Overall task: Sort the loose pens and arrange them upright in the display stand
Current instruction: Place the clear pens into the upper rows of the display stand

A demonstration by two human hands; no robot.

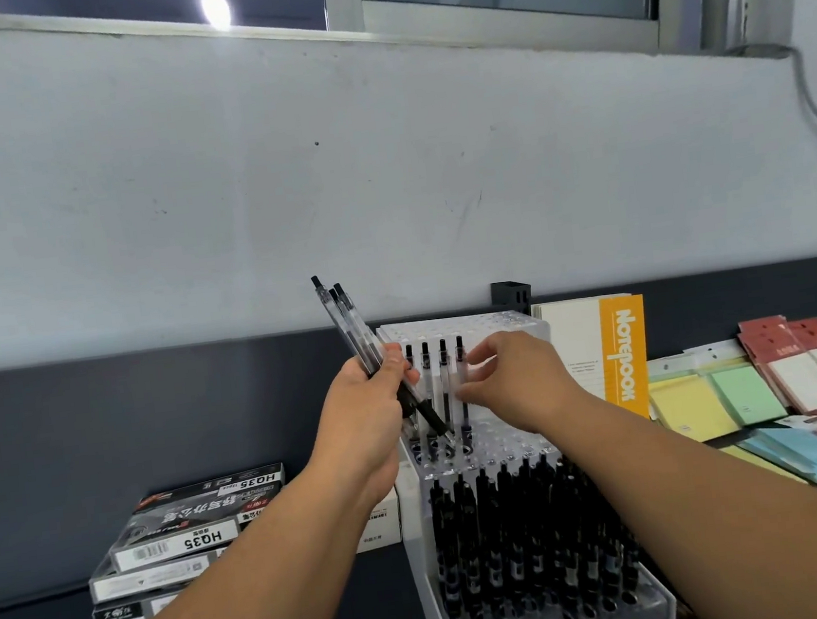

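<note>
A clear acrylic display stand [506,445] with stepped rows of holes stands in the middle. Its front tier is packed with several black pens [524,540]. A row of clear-barrelled pens [446,386] stands upright in the tier behind. My left hand [371,405] grips a bundle of three clear pens [347,326] that slant up to the left, tips pointing down toward the holes. My right hand [511,379] pinches the rightmost upright clear pen [463,379] in the row.
Stacked pen boxes [187,533] lie left of the stand. An orange-spined notebook [610,352] stands to its right, with coloured sticky-note packs [761,386] farther right. A small black holder [511,292] sits behind by the wall.
</note>
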